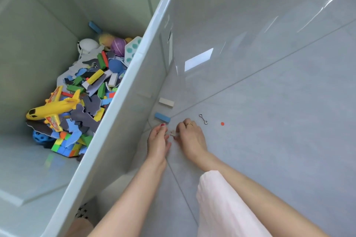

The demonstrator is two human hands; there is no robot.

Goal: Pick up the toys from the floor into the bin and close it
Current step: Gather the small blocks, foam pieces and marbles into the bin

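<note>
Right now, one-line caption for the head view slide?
Both hands, left and right, pick at a small piece on the floor beside the open bin.

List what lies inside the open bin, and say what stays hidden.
Inside the bin: a yellow toy aeroplane, coloured blocks, foam puzzle pieces, balls and a colour cube. Anything beneath the pile is covered.

I see glossy pale grey tile floor [269,102], thin dark grout lines [250,79] crossing diagonally. Bright rectangular glare patch [198,59], probably window reflection. Streaky highlights upper right. Lighting soft, even.
</note>
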